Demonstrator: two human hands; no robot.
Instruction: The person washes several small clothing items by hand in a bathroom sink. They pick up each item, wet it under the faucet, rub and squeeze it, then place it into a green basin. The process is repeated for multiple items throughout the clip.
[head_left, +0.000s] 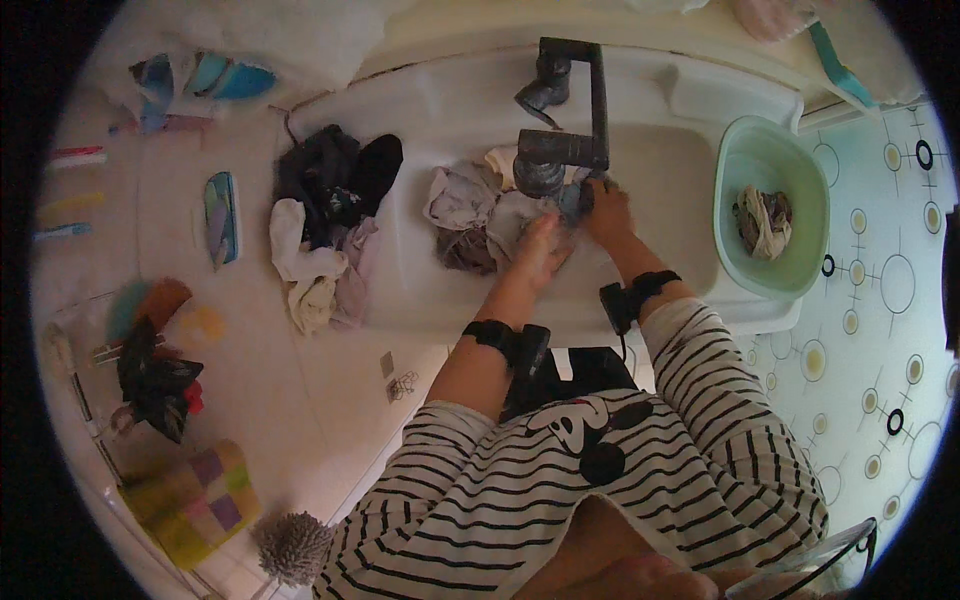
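Both hands are in a white sink basin (667, 202), under a dark swivel faucet (598, 97). My right hand (609, 210) grips a grey-blue cloth (571, 201) just beside the spout. Close to it, my left hand (546, 244) lies against a pile of light grey cloths (461, 199); its fingers are blurred, so whether they hold fabric is unclear. At the lower left of that pile is a brown cloth (469, 251). The faucet head hides part of the pile. Each forearm wears a black strap with a small device.
On the sink's left ledge lie black garments (326, 176), a white sock (292, 232) and a pale pink cloth (356, 262). A light green plastic basin (814, 217) with a crumpled cloth (763, 223) rests at the right edge. A blue brush (221, 217) is at the left.
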